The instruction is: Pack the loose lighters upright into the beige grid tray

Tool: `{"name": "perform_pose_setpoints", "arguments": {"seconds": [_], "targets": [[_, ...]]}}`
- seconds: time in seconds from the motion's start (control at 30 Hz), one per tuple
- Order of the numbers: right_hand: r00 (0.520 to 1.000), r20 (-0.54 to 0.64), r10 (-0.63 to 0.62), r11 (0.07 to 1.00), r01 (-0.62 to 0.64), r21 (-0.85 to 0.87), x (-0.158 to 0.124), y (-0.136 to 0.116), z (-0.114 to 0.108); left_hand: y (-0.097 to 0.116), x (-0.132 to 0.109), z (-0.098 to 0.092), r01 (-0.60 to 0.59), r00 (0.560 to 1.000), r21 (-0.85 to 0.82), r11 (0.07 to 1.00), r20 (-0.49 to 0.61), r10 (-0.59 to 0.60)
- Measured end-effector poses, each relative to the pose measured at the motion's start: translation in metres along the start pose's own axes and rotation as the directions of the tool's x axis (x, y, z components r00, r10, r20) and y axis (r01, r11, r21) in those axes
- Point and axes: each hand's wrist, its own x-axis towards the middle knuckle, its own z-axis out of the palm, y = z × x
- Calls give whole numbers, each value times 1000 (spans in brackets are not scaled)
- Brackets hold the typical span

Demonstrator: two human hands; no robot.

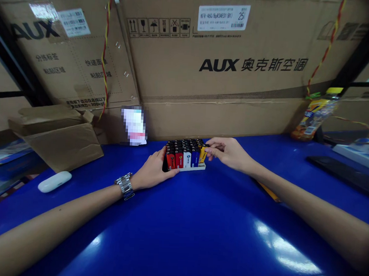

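Observation:
A low white tray (192,169) packed with rows of lighters stands on the blue table. Its front row shows a red lighter (179,159), another red one at the left corner, a white lighter (186,158) and a blue lighter (195,158). My left hand (153,169) is wrapped round the tray's left end, thumb at the front and fingers along the side. At the front right corner, my right hand (230,153) pinches a yellow lighter (203,154) between thumb and fingers. The lighter leans slightly, and its lower end is at the tray.
An open cardboard box (63,144) and a white oval case (54,182) lie to the left. Large cartons (175,84) form the back wall, with a lit screen (135,126) against them. At right are a bottle (317,114), a black bar (343,175) and a yellow object (270,192).

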Motion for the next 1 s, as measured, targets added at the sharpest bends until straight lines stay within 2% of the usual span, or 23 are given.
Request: {"name": "perform_pose_setpoints", "arguments": {"seconds": [0.13, 0.23, 0.33, 0.4, 0.47, 0.53, 0.57, 0.63, 0.7, 0.73, 0.77, 0.8, 0.83, 0.93, 1.0], "targets": [[997, 77, 6, 995, 2, -95, 1, -5, 0, 0, 0, 0, 19, 1000, 4, 1000, 5, -19], [993, 120, -2, 948, 40, -317, 1, -15, -5, 0, -1, 0, -5, 1000, -11, 1000, -3, 5], [981, 191, -13, 824, 119, -553, 0, -27, -20, 1, -1, 0, -19, 1000, -23, 1000, -12, 19], [976, 217, 28, 742, 125, -658, -1, -33, -34, 1, -2, 0, -15, 1000, -22, 1000, -9, 15], [977, 170, 125, 640, 52, -766, -4, -36, -50, 1, -2, 0, -12, 1000, -20, 1000, -7, 12], [957, 89, 276, 525, -73, -848, -8, -35, -65, 0, -2, 0, -9, 1000, -16, 1000, -7, 8], [926, 68, 371, 483, -130, -866, -11, -33, -71, 0, -1, 0, -3, 1000, -13, 1000, -6, 3], [809, 97, 579, 447, -217, -868, -17, -27, -79, 0, -1, 0, 13, 1000, -2, 1000, 1, -13], [654, 217, 725, 484, -260, -836, -21, -21, -81, 0, 0, 0, 21, 1000, 9, 1000, 7, -21], [595, 277, 755, 515, -275, -812, -22, -19, -80, 0, 0, 0, 18, 1000, 12, 1000, 8, -18], [562, 325, 760, 545, -280, -790, -23, -18, -78, 0, 0, 0, 12, 1000, 14, 1000, 5, -12], [570, 359, 739, 580, -268, -770, -22, -16, -75, 0, 0, 0, 7, 1000, 14, 1000, 2, -7], [616, 376, 692, 618, -236, -750, -21, -15, -71, 0, 0, 0, 6, 1000, 14, 1000, 2, -6], [828, 354, 435, 727, -91, -680, -16, -11, -56, 0, 0, 0, 24, 1000, 22, 999, 14, -24], [912, 317, 261, 785, -9, -619, -11, -6, -45, -1, 0, 0, 30, 999, 26, 999, 19, -31]]}}
